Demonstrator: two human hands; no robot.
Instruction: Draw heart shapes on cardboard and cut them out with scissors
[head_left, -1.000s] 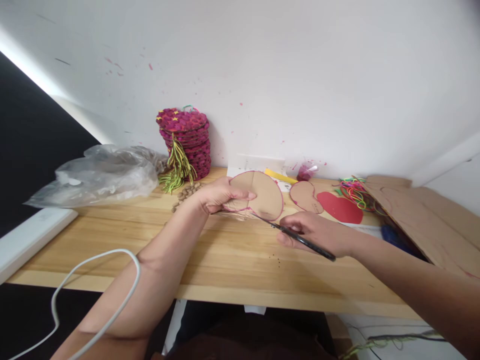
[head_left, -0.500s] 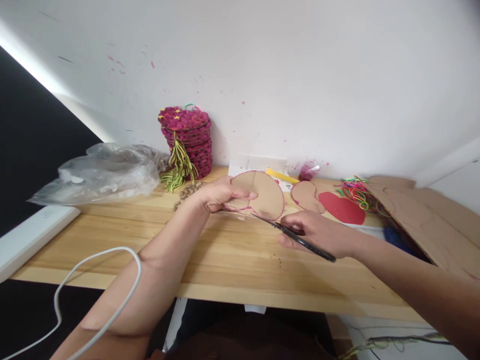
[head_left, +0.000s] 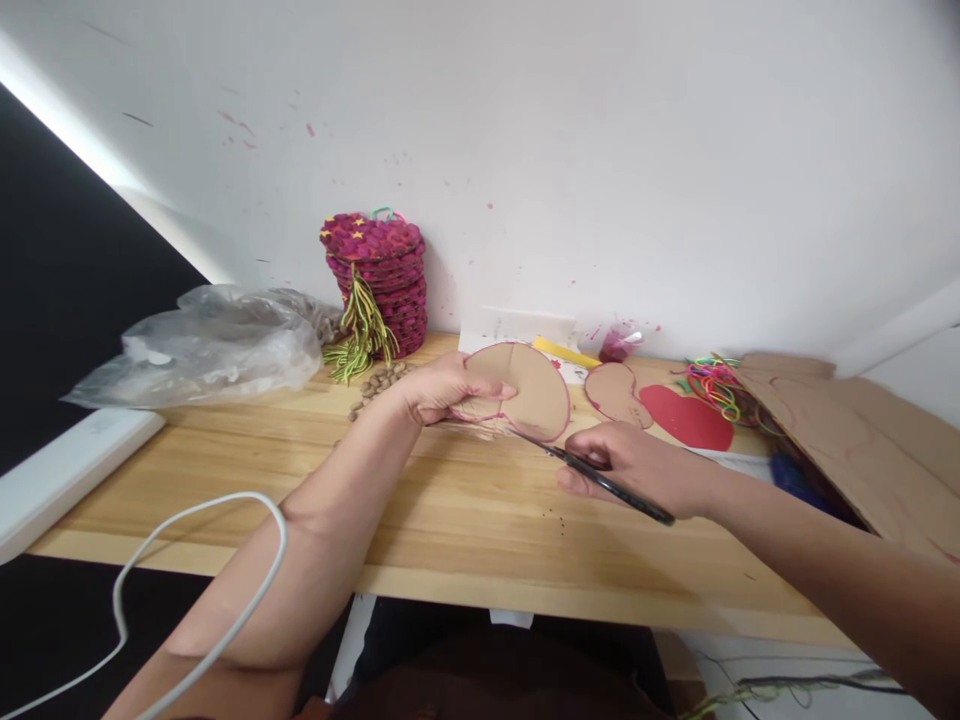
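Between the thumb and fingers of my left hand is a rounded cardboard piece, edged with a purple-red line and notched at the bottom. Black-handled scissors are gripped in my right hand. Their blades point left and reach the lower edge of the piece, near the notch. A smaller bean-shaped cardboard piece lies just beyond my right hand, beside a red apple-shaped cutout. The undersides of my left fingers are hidden by the cardboard.
A purple woven basket with a yellow-green tassel stands at the back, beside a plastic bag and several brown pebble-like pieces. Colourful cords and large cardboard lie right. A white cable crosses my left arm.
The whole view has shifted very slightly. Both hands, the cardboard piece and the scissors keep nearly the same positions relative to each other.
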